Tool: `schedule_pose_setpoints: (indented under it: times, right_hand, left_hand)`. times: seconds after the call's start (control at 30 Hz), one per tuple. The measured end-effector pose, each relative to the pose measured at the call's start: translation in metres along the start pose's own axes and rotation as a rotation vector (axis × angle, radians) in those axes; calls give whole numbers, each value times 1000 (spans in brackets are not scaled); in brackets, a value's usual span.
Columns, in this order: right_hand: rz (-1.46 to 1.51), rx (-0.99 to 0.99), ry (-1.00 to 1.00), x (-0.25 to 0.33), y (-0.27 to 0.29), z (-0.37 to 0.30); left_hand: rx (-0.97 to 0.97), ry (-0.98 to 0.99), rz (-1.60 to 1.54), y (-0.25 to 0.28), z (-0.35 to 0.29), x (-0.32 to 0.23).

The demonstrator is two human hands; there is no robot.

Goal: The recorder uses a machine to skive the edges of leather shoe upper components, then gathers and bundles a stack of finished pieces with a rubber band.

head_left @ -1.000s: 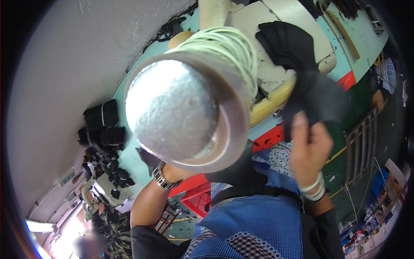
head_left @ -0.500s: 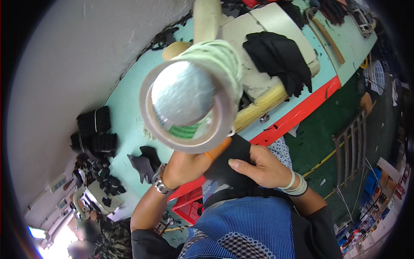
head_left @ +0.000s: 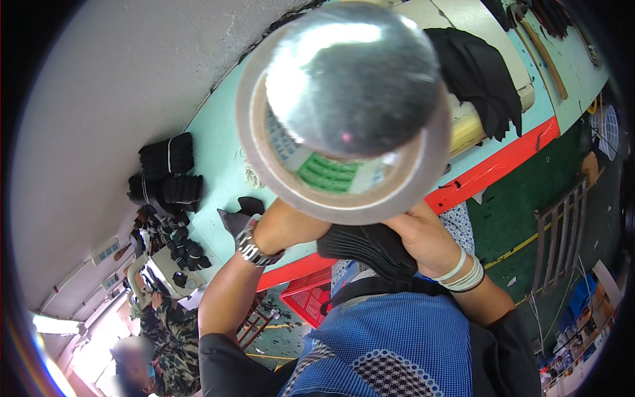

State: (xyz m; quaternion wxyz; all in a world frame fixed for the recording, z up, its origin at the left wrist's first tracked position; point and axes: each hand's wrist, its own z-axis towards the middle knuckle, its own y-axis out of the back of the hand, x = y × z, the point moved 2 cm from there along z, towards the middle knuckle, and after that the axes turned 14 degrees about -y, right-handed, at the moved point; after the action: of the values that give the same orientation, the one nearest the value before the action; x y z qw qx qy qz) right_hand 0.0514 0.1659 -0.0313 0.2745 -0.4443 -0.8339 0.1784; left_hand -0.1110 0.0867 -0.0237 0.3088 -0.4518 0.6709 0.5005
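Note:
A layered stack of black fabric pieces (head_left: 367, 250) is held in front of my waist. My right hand (head_left: 423, 241), with pale bangles at its wrist, grips the right end. My left hand (head_left: 291, 228), wearing a metal watch, is closed at the left end; its fingertips are hidden. A large roll of tape (head_left: 347, 212), around a post with a rounded shiny metal end (head_left: 354, 79), blocks the view of the stack's far side and of fingers on both hands.
A pale green table (head_left: 221, 149) with a red front edge carries black cloth (head_left: 479, 76), tied black bundles (head_left: 167, 155) and grey-black pieces (head_left: 241, 215). A red basket (head_left: 307, 298) stands below it. Another person (head_left: 175, 341) sits at lower left; a metal rack (head_left: 562, 228) stands right.
The view has shifted, and the tape roll and metal end look larger and nearer. The black stack has turned so its layered edges show. The orange item by my left fingers is now hidden.

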Motion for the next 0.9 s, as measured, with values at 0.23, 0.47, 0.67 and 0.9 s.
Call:
schedule_pose_setpoints:
  times: [0.23,0.47,0.67,0.9]
  right_hand:
    - [-134,-186,131,-7,10,2]
    - [-152,-315,335,5,6,-1]
    - [-390,-381,368,5,10,-12]
    - [-1393,-1428,1050,107,53,-38]
  left_hand:
    - [-27,96,-393,1,-21,24]
    - [-162,169,-407,-10,-11,30]
    - [22,212,-514,-7,-22,36]
    - [125,22,-412,-12,-24,7]
